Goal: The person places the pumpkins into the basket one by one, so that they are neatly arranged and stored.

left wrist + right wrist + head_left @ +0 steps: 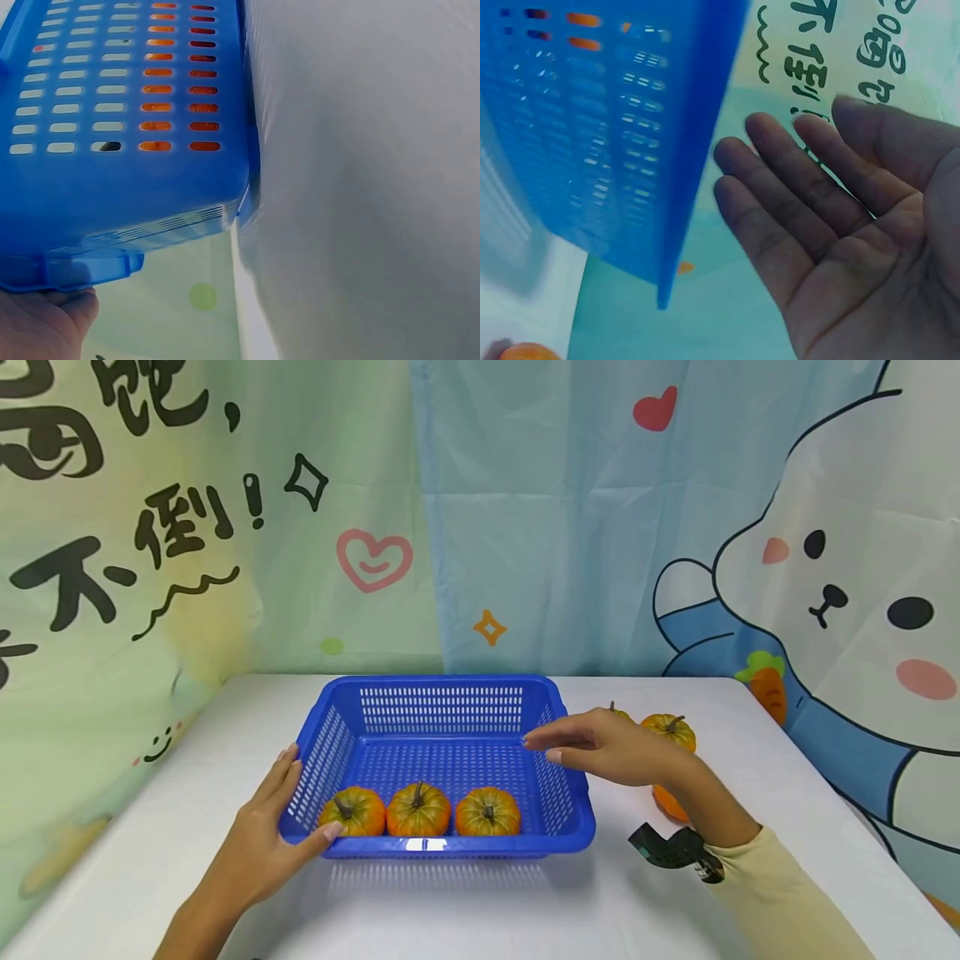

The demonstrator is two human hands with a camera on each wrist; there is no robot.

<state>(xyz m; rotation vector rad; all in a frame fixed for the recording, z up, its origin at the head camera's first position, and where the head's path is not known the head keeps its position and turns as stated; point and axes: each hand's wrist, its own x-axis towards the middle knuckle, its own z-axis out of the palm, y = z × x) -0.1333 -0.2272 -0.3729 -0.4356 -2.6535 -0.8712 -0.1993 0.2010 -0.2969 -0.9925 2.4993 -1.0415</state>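
Observation:
A blue slotted plastic basket [480, 846] sits on the white table, with three small orange-green pumpkins in a row along its near side: the left pumpkin [352, 812], the middle pumpkin [418, 810] and the right pumpkin [487, 812]. My left hand [251, 839] rests against the basket's near left corner, fingers stretched along the left rim and thumb on the front rim. Over the right rim hovers my right hand [607, 747], palm down with nothing in it. In the right wrist view the fingers [780, 217] are loosely extended beside the basket wall.
Right of the basket, partly hidden behind my right hand and forearm, lie more pumpkins [670, 729]. A black strap [667, 846] hangs at my right sleeve. A printed cloth backdrop [525, 527] stands behind the white table [637, 910].

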